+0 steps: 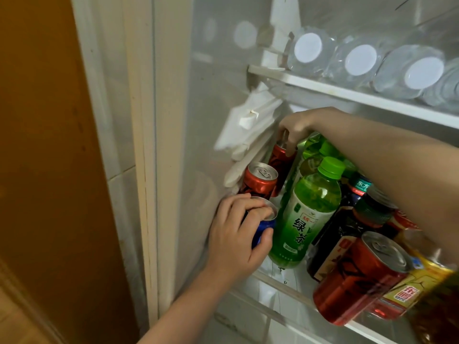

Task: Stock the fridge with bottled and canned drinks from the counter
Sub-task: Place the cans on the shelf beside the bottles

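Both hands reach in: left hand (237,235) curls round blue can (267,225), right hand (295,130) seemingly pinches rear red can (282,158).

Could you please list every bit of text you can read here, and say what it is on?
"统一" and "绿茶": label of the green tea bottle.
"东方": neck label of the dark bottle.
"东鹏": yellow can, slightly blurred.
Front red can: lettering too stylised and blurred to read.
Fine print on all of them: too small to read.
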The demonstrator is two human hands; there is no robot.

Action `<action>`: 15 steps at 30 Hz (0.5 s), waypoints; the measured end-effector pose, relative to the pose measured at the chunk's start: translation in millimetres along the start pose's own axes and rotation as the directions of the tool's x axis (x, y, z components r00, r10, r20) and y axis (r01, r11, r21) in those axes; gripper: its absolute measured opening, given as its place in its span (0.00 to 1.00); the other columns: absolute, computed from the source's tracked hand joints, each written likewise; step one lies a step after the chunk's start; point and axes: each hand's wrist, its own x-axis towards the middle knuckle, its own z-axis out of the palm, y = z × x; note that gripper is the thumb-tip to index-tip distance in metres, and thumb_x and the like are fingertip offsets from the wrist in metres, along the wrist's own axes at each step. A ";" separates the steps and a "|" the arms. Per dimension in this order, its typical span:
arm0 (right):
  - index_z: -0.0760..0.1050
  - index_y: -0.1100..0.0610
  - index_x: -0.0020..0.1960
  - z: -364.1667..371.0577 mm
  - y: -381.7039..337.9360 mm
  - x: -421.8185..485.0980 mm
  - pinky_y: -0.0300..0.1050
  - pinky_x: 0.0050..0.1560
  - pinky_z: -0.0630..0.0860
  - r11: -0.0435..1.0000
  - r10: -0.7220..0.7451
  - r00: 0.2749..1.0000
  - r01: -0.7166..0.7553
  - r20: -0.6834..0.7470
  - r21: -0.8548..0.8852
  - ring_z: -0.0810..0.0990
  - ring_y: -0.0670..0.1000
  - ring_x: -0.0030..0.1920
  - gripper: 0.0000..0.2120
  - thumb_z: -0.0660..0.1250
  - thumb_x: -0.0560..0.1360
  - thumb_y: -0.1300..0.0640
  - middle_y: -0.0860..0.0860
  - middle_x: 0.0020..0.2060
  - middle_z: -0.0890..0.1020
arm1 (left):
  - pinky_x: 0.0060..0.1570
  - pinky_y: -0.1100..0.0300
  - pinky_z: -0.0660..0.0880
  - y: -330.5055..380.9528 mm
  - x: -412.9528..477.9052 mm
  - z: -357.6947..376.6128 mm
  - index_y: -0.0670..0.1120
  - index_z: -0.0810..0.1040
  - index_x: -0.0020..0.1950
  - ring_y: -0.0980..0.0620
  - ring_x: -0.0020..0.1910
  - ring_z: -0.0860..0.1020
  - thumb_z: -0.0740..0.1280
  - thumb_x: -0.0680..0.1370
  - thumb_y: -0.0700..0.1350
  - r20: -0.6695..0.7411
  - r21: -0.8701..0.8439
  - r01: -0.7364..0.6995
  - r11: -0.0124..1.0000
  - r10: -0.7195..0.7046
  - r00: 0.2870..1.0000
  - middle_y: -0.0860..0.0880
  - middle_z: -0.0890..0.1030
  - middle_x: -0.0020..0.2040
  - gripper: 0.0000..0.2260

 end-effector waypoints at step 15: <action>0.71 0.54 0.67 3.1 5.4 8.9 0.44 0.53 0.72 0.993 -0.017 0.998 0.009 -0.066 -0.118 0.74 0.55 0.61 0.34 0.78 0.63 0.58 0.53 0.62 0.76 | 0.61 0.53 0.70 -2.0 -1.7 6.7 0.42 0.81 0.51 0.47 0.54 0.76 0.64 0.73 0.44 -0.051 0.006 0.008 1.000 -0.008 0.999 0.47 0.80 0.53 0.11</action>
